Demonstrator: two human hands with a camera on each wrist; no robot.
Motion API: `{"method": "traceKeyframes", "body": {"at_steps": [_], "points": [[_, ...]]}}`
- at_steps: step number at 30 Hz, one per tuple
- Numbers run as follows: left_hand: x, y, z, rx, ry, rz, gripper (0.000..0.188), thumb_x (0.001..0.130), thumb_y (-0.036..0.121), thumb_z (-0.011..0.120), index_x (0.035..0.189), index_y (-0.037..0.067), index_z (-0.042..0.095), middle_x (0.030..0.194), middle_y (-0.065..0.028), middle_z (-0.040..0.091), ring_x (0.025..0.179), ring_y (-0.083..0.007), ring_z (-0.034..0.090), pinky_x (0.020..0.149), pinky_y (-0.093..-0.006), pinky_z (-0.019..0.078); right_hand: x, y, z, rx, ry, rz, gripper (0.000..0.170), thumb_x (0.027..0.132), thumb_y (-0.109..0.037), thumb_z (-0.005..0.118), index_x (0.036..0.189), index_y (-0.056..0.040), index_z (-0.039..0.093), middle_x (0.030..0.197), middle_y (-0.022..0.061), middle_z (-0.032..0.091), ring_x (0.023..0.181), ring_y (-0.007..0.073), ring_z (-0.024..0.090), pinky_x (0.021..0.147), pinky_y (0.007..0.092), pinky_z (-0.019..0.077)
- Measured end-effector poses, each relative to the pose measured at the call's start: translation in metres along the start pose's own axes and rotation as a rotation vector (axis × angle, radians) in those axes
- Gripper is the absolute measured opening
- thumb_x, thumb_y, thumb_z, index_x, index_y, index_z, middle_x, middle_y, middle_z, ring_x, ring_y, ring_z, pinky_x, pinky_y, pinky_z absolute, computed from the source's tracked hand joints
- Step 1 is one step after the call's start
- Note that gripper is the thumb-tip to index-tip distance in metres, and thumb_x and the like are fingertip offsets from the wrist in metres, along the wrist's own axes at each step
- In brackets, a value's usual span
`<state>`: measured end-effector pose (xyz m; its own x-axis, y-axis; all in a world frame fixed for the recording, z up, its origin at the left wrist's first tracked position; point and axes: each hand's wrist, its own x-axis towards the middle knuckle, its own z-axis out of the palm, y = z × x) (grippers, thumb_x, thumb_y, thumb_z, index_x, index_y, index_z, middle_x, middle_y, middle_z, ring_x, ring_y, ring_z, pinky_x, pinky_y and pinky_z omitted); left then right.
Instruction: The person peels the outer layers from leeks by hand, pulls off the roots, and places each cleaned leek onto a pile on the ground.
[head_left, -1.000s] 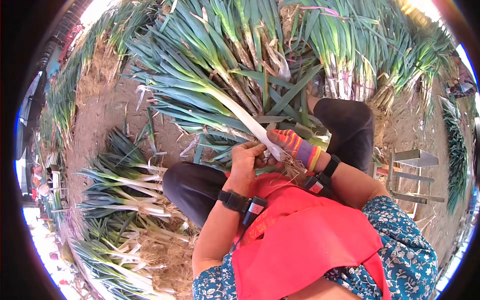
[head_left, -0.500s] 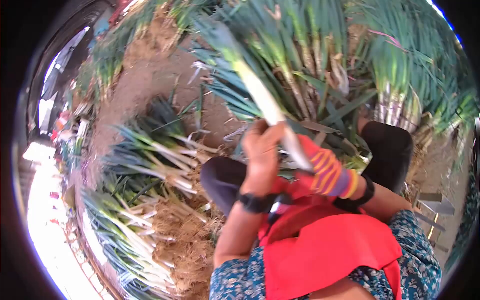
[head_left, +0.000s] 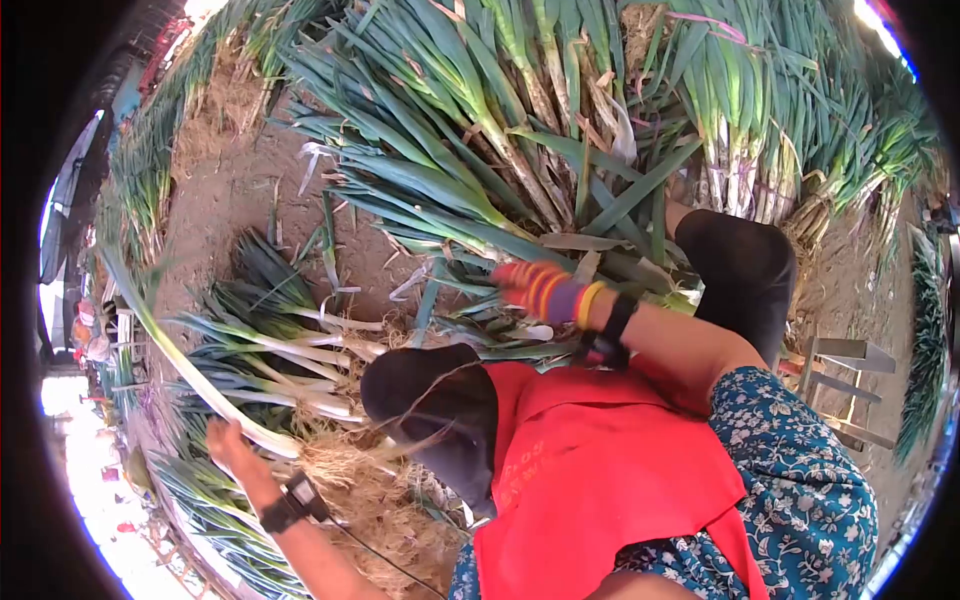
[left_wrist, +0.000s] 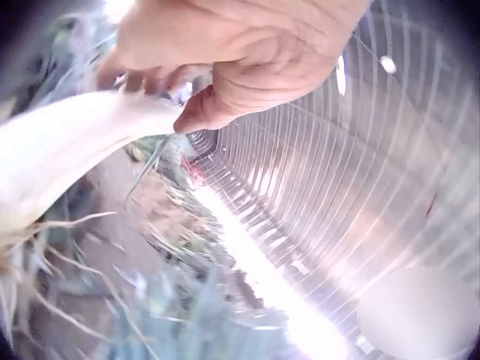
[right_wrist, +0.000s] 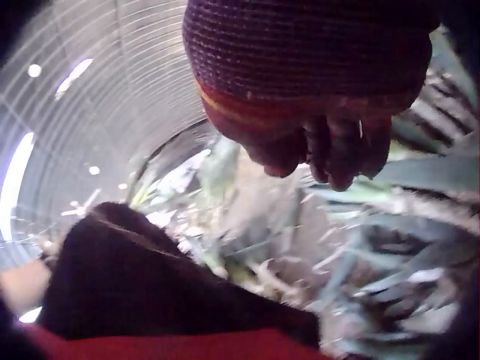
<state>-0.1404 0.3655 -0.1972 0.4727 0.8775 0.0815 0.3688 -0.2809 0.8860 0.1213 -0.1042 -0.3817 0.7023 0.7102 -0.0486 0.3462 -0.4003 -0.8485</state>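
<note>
My bare left hand (head_left: 240, 460) is out at the lower left, holding a long green onion (head_left: 192, 372). In the left wrist view its thumb and fingers pinch the white stalk (left_wrist: 64, 146), and thin roots trail from the thick end. The green leaves point up and away to the left. My right hand (head_left: 545, 290), in a striped knit glove, hovers in front of the big heap of untrimmed green onions (head_left: 440, 110). Its bare fingers (right_wrist: 341, 154) hang loosely bent in the right wrist view, with nothing between them.
Under the left hand lies a pile of cleaned green onions (head_left: 290, 350) with tangled roots (head_left: 385, 520). Tied bundles (head_left: 735, 150) stand at the back right. My left knee (head_left: 430, 400) rises between the pile and the heap. A metal stool (head_left: 850, 370) stands at right.
The left hand has swung from the lap out to the left, carrying the green onion over the pile. The right hand has let go of it and moved forward toward the heap.
</note>
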Motion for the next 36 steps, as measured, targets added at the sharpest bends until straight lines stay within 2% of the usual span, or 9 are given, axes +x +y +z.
{"method": "traceKeyframes", "body": {"at_steps": [2, 6, 9, 12, 15, 19, 26, 32, 36], "points": [[-0.028, 0.021, 0.028, 0.012, 0.234, -0.036, 0.035, 0.08, 0.008, 0.057, 0.114, -0.002, 0.055, 0.104, -0.0104, 0.061, 0.093, -0.0219, 0.06, 0.077, -0.0264, 0.0461, 0.006, 0.057, -0.015, -0.053, 0.213, 0.018, 0.03, 0.079, -0.018, 0.06, 0.108, -0.0093, 0.061, 0.095, 0.02, 0.062, 0.087, 0.035, 0.058, 0.074, 0.0402, 0.047], [-0.071, 0.111, 0.121, -0.384, -0.398, -0.112, 0.029, 0.085, 0.004, 0.055, 0.113, -0.005, 0.053, 0.103, -0.0132, 0.061, 0.096, -0.0243, 0.061, 0.087, -0.0346, 0.0486, 0.039, 0.123, -0.008, -0.091, 0.379, -0.054, 0.028, 0.08, -0.017, 0.059, 0.107, -0.0085, 0.06, 0.094, 0.0212, 0.061, 0.082, 0.0358, 0.057, 0.072, 0.0412, 0.0456], [-0.102, 0.178, 0.195, -0.492, -0.576, -0.09, 0.027, 0.085, 0.003, 0.054, 0.111, -0.005, 0.055, 0.106, -0.0159, 0.063, 0.094, -0.0258, 0.063, 0.084, -0.0362, 0.051, 0.072, 0.141, -0.002, -0.171, 0.141, 0.482, 0.024, 0.084, -0.022, 0.055, 0.103, -0.0074, 0.058, 0.097, 0.0232, 0.06, 0.091, 0.0389, 0.058, 0.077, 0.0424, 0.0457], [-0.13, 0.207, 0.257, -0.437, -0.687, -0.108, 0.022, 0.084, 0.002, 0.053, 0.104, -0.006, 0.058, 0.096, -0.0162, 0.064, 0.082, -0.0239, 0.065, 0.077, -0.0348, 0.0528, 0.065, 0.17, 0.021, -0.29, 0.0, 0.451, 0.038, 0.083, -0.034, 0.058, 0.1, -0.0003, 0.057, 0.097, 0.0232, 0.061, 0.091, 0.0382, 0.059, 0.078, 0.0417, 0.0455], [-0.136, 0.187, 0.308, -0.54, -0.84, -0.242, 0.019, 0.084, 0.004, 0.055, 0.101, -0.005, 0.059, 0.093, -0.0155, 0.064, 0.078, -0.0236, 0.064, 0.073, -0.0352, 0.0522, 0.05, 0.149, -0.001, -0.1, -0.019, 0.438, 0.051, 0.079, -0.044, 0.063, 0.099, 0.0027, 0.059, 0.098, 0.0235, 0.062, 0.092, 0.0375, 0.059, 0.079, 0.0419, 0.0454], [-0.136, 0.108, 0.361, -0.668, -0.854, -0.605, 0.019, 0.084, 0.007, 0.058, 0.101, -0.002, 0.058, 0.089, -0.0105, 0.063, 0.078, -0.0219, 0.062, 0.072, -0.0344, 0.0511, 0.032, 0.106, -0.036, 0.415, -0.07, 0.51, 0.056, 0.07, -0.045, 0.074, 0.098, 0.0025, 0.064, 0.083, 0.0138, 0.065, 0.078, 0.0185, 0.06, 0.071, 0.0339, 0.0465], [-0.17, 0.108, 0.407, -0.623, -0.658, -0.58, 0.024, 0.087, 0.024, 0.064, 0.098, 0.004, 0.061, 0.084, -0.0022, 0.061, 0.073, -0.0143, 0.057, 0.063, -0.0258, 0.0455, -0.039, -0.026, -0.107, 0.677, 0.017, 0.185, 0.037, 0.073, -0.027, 0.075, 0.098, -0.0016, 0.063, 0.078, 0.0032, 0.064, 0.072, 0.0066, 0.052, 0.066, 0.0279, 0.0456], [-0.186, 0.151, 0.376, -0.873, -0.967, -0.555, 0.018, 0.083, 0.017, 0.065, 0.096, 0.006, 0.06, 0.078, -0.0033, 0.061, 0.071, -0.0173, 0.058, 0.061, -0.0299, 0.0465, -0.078, -0.036, -0.126, 0.547, 0.022, 0.118, 0.042, 0.075, -0.03, 0.073, 0.101, 0.0006, 0.06, 0.08, 0.007, 0.064, 0.073, 0.0108, 0.056, 0.068, 0.0297, 0.0459], [-0.198, 0.16, 0.367, -0.893, -0.962, -0.435, 0.02, 0.08, 0.014, 0.065, 0.096, 0.004, 0.059, 0.08, -0.005, 0.061, 0.068, -0.0177, 0.058, 0.063, -0.031, 0.0475, -0.082, -0.05, -0.133, -0.014, 0.037, -0.005, 0.053, 0.073, -0.037, 0.072, 0.107, 0.0002, 0.058, 0.088, 0.0155, 0.063, 0.082, 0.0245, 0.06, 0.073, 0.0342, 0.0464]]}}
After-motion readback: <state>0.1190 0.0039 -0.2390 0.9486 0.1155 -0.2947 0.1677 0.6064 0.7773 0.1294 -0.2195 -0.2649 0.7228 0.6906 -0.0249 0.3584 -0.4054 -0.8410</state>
